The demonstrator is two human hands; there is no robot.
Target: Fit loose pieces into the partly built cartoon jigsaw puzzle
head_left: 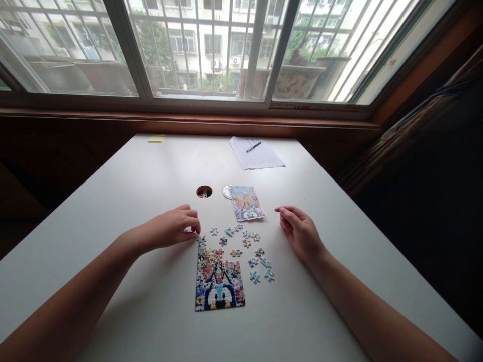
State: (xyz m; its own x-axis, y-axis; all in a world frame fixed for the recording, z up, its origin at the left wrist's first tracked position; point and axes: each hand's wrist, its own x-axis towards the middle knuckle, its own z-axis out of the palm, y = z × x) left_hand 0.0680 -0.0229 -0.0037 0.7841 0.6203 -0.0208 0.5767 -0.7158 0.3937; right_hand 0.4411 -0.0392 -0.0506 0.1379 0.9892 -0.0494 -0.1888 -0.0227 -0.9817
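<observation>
A partly built colourful jigsaw puzzle [219, 281] lies on the white table [113, 211] in front of me. Several loose pieces [247, 244] are scattered just beyond and to the right of it. My left hand [175, 227] rests at the puzzle's top left corner, fingers curled in a pinch that touches a piece there. My right hand [300, 232] lies on the table to the right of the loose pieces, fingers relaxed and apart, holding nothing. A small printed reference picture [246, 202] lies beyond the pieces.
A round cable hole [204, 191] sits in the table's middle, a silver disc [227, 191] beside it. Farther back lie a sheet of paper [256, 154] with a pen [253, 146] and a yellow sticky pad [156, 138]. A window spans the back wall.
</observation>
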